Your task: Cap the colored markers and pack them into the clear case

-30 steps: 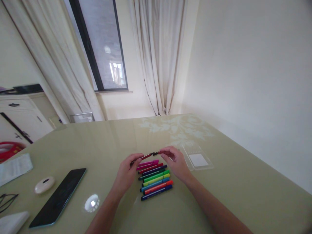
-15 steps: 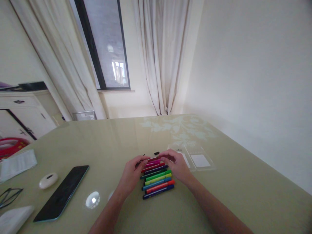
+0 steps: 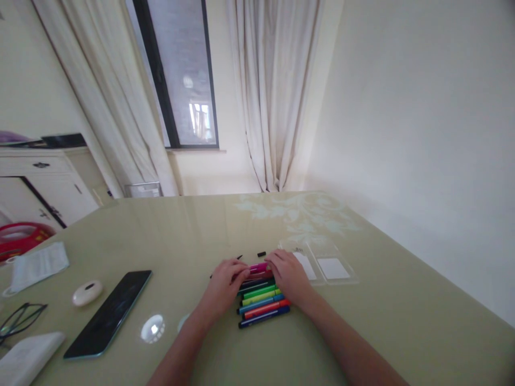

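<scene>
A pink marker [image 3: 258, 267] spans the gap between my two hands at the far end of a row of markers. My left hand [image 3: 225, 281] has its thumb and fingers closed at the marker's left end. At the other end, my right hand [image 3: 287, 271] pinches it, with the fingertips partly hidden. Toward me lie a green marker [image 3: 259, 291], a yellow-green one [image 3: 258, 297], a blue one [image 3: 259, 304], an orange-red one [image 3: 265, 309] and a dark blue one [image 3: 264, 317], side by side. Darker markers are partly covered by my hands.
A small black cap [image 3: 261, 254] lies beyond my hands. An opened clear plastic case [image 3: 341, 271] with white inserts is at the right. Leftward are a phone [image 3: 108, 316], a white oval case [image 3: 87, 293], glasses [image 3: 24, 319], a face mask [image 3: 38, 265] and a white object [image 3: 30, 356].
The dark red marker between my fingers is no longer held there; both hands are now at the pink marker, fingers lower over the row. The view has shifted slightly left.
</scene>
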{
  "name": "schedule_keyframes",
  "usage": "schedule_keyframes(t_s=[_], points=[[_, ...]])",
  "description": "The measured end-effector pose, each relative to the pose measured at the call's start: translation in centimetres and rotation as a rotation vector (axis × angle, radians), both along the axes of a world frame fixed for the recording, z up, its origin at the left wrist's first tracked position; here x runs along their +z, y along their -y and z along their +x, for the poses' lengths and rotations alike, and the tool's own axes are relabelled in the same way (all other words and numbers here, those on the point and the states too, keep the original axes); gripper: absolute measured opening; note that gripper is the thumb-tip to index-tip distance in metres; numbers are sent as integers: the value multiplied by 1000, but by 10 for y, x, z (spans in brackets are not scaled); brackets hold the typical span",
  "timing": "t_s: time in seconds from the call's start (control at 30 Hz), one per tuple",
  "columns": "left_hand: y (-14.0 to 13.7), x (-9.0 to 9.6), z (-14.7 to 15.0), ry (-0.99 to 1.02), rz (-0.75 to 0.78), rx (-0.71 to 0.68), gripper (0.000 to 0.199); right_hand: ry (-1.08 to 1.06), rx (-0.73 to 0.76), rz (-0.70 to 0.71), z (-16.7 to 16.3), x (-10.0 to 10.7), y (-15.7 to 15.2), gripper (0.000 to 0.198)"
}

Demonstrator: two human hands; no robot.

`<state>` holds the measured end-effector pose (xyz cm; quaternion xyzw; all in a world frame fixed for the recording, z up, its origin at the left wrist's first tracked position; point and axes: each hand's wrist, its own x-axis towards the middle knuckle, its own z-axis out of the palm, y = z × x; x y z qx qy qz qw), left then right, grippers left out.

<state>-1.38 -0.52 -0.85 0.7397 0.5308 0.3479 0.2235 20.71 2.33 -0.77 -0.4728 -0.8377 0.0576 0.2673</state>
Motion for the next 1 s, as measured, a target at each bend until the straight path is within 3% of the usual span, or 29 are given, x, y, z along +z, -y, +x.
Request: schedule_keyframes(t_s=[0.17,0.23,0.43,0.67,1.0], points=[[-12,-12,-31,-201,28,327,33,94,36,41,-3,-6,-5,29],[-14,-15,-42,-309,-6,390,32,113,37,21,-4,-7,-5,27],[-9,-11,-44,-412,-108,362,27,142,-81,-8,-1,-5,-5,28],[-5,-6,-42,-450,-102,356,22,121,-94,-58,1,-2,-4,28],[-4,-2,-21,17,-6,180,20,-150,-145,-99,4,6,-4,8]])
